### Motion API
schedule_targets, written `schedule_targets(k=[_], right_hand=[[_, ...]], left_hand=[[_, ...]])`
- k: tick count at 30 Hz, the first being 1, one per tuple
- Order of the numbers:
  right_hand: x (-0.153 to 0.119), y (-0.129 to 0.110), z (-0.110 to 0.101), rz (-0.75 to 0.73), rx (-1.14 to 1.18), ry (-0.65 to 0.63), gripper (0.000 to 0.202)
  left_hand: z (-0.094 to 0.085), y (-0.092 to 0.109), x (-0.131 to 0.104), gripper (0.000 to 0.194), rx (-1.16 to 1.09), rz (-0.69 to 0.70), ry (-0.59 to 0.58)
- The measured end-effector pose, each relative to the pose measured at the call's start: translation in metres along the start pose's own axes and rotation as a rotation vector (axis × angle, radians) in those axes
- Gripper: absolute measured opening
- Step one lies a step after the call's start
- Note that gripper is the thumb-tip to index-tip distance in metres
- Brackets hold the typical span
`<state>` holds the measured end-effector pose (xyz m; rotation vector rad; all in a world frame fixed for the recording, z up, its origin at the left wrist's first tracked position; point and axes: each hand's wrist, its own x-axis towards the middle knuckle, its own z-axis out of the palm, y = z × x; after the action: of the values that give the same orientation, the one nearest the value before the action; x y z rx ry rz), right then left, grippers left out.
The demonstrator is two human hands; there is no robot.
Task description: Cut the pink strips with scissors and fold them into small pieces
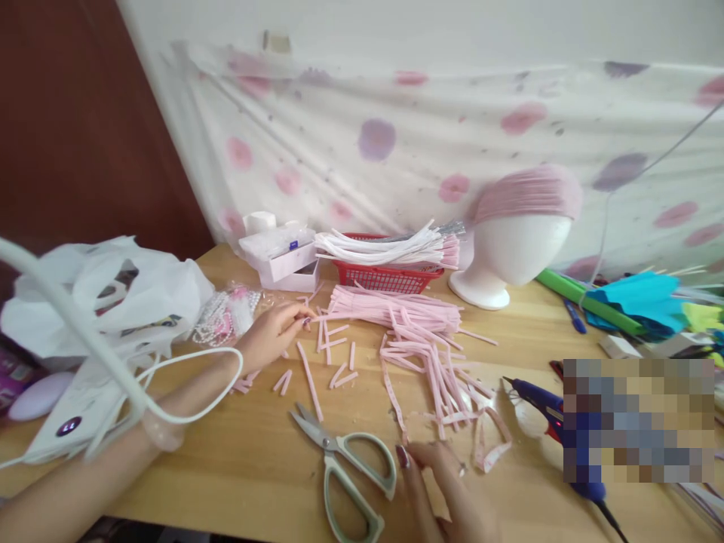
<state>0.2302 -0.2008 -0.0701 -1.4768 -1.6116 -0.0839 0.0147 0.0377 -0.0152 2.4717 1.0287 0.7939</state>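
Note:
My left hand [278,332] reaches across the table to the short pink pipe cleaner pieces [325,343]. Its thumb and forefinger are closed on a thin pink pipe cleaner [321,317], beside a thick bundle of pink pipe cleaners [390,308]. Loosely curled, my right hand [444,483] is low at the front edge, its fingers apart and nothing visible in them. A pink tape measure [393,400] ends just above its fingertips. Left of that hand lie scissors [333,445] with pale handles, blades slightly apart. Bent pink pipe cleaners [430,369] form a heap beyond it.
A red basket [385,280] of white pipe cleaners stands at the back, beside a white foam head [523,241] wearing a pink band. A blue glue gun [537,400] lies right. White plastic bags [158,279] are left; a white lamp arm or cable [73,317] crosses my left forearm.

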Motion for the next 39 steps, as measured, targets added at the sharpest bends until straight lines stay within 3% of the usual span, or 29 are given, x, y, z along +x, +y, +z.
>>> schedule_targets(k=[3, 6, 10, 14, 18, 23, 28, 32, 35, 36, 39], right_hand=[[0.014, -0.007, -0.003, -0.081, -0.074, 0.026, 0.027], [0.025, -0.010, 0.003, -0.143, -0.240, 0.005, 0.040], [0.024, -0.008, 0.018, -0.152, -0.178, -0.168, 0.027], [0.011, -0.003, 0.019, 0.054, -0.102, -0.157, 0.029], [0.012, 0.010, -0.006, 0.241, -0.113, -0.141, 0.021], [0.024, 0.024, -0.033, 0.402, -0.256, -0.003, 0.018], [0.029, 0.019, -0.030, 0.511, -0.219, 0.004, 0.024], [0.029, 0.011, -0.036, 0.609, -0.177, 0.054, 0.030], [0.028, 0.011, -0.048, 0.727, -0.268, 0.161, 0.035], [0.027, 0.012, -0.052, 0.768, -0.314, 0.205, 0.036], [0.023, 0.019, -0.060, 0.811, -0.334, 0.293, 0.042]], left_hand=[[0.005, 0.032, -0.017, 0.024, -0.105, -0.016, -0.099], [0.008, 0.064, -0.037, 0.023, -0.360, -0.066, -0.363], [0.005, 0.081, -0.053, 0.022, -0.499, -0.087, -0.495], [0.006, 0.059, -0.054, 0.025, -0.255, -0.068, -0.472], [0.016, 0.031, -0.048, 0.043, 0.143, 0.111, -0.465], [0.021, 0.030, -0.035, 0.032, 0.438, 0.131, -0.532], [0.027, 0.023, -0.014, 0.024, 0.420, 0.173, -0.531], [0.033, 0.020, -0.001, 0.025, 0.414, 0.199, -0.468], [0.040, 0.038, -0.004, 0.028, 0.332, 0.200, -0.386], [0.044, 0.048, -0.006, 0.024, 0.201, 0.179, -0.351], [0.060, 0.084, -0.011, 0.020, -0.043, 0.134, -0.403]])
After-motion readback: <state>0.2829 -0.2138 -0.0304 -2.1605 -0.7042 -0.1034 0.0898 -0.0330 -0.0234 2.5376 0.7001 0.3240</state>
